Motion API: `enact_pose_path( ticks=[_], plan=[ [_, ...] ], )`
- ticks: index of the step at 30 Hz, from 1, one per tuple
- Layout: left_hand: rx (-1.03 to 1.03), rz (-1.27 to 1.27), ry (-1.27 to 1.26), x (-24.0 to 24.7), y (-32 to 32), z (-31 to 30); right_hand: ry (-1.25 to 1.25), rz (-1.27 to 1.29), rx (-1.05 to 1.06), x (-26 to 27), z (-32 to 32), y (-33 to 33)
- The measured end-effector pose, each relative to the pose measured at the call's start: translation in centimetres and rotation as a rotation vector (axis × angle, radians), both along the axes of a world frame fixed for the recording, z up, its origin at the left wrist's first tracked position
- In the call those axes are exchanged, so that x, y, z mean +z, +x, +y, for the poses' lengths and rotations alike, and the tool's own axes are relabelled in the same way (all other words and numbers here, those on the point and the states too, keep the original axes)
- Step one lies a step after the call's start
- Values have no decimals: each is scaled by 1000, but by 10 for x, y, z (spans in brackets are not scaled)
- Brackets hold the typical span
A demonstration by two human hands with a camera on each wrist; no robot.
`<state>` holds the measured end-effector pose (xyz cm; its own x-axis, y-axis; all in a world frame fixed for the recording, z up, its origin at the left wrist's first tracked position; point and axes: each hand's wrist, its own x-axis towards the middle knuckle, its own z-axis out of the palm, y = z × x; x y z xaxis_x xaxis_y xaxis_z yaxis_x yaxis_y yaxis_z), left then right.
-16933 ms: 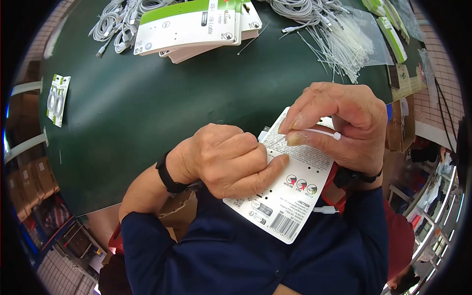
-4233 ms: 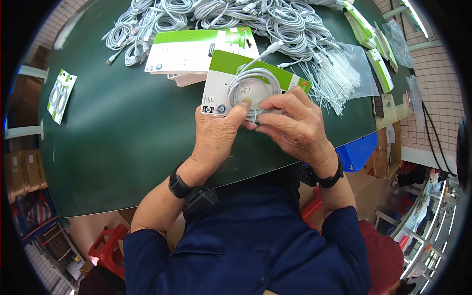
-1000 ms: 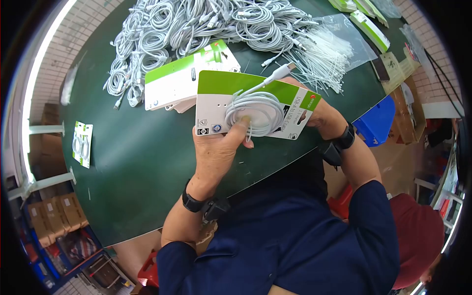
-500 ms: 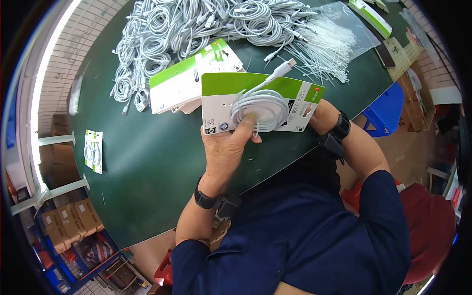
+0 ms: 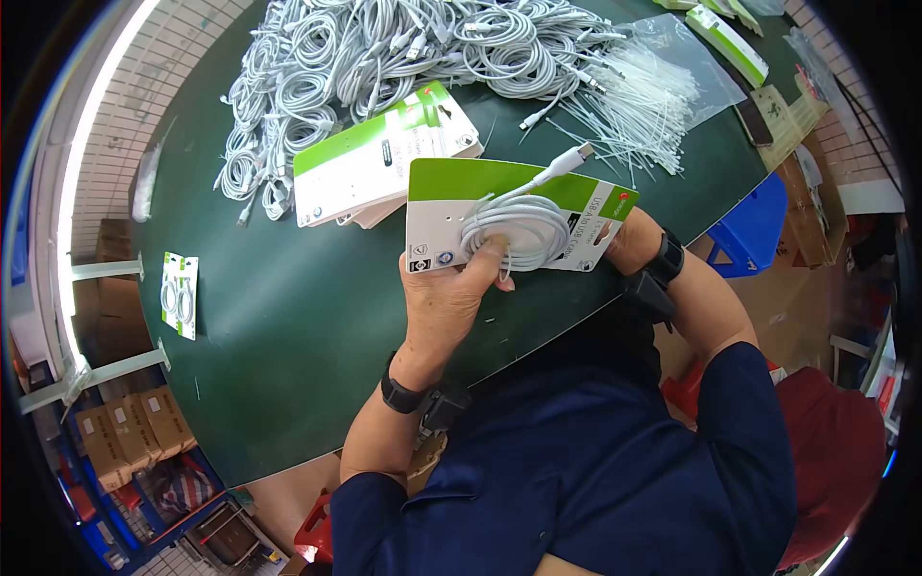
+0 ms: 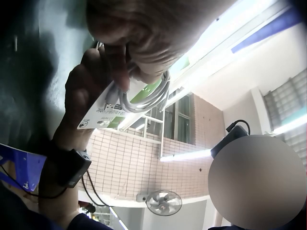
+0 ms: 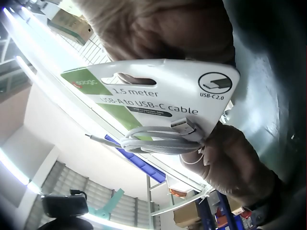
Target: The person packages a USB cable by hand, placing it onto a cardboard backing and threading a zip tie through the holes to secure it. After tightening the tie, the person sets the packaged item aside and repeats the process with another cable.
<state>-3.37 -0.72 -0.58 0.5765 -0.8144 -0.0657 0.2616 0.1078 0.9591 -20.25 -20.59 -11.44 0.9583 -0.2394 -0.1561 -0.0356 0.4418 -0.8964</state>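
The left hand [image 5: 447, 312] grips a printed cable card [image 5: 437, 216] by its lower edge, thumb over a coiled light-grey cable [image 5: 552, 230] on its front. A white plug [image 5: 567, 163] points up and right from the coil; a thin tie loop hangs below. The right hand [image 5: 634, 238] is at the card's right end, its fingers hidden behind the card in the head view. In the left wrist view, the right hand [image 6: 86, 88] is behind the card, near the left hand [image 6: 148, 38]; its grip is unclear. The right wrist view shows the USB-A plug [image 7: 184, 127].
Coiled cables [image 5: 384, 48] are heaped along the back of the green table [image 5: 288, 365]. A stack of cards [image 5: 355, 163] lies before them, with loose white ties [image 5: 643, 101] to the right. One card with cable [image 5: 179, 296] lies far left; a blue stool [image 5: 749, 226] stands right.
The card has turned from its printed back to its front, with the coil on it. My right hand has moved from the coil to behind the card. Lately the card shifted slightly down and right.
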Motion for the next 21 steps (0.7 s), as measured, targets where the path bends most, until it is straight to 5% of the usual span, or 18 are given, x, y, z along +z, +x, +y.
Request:
enact_pose_path(
  ticks=[4,7,9,13,15,21],
  plan=[
    [-19,-3,30,-2,1,2,429,-94,-123,46,21,12],
    [-23,-17,51,-1,0,2,-59,-179,-72,27,7,43],
    [-16,-10,49,-1,0,1,-144,-162,-12,-2,-7,49],
    [-19,65,25,1,2,-1,-641,-113,249,62,-7,60],
    [-36,101,31,2,3,-1,-720,19,218,101,5,56],
    [-64,156,27,6,2,1,-572,-523,-150,65,25,64]
  ],
)
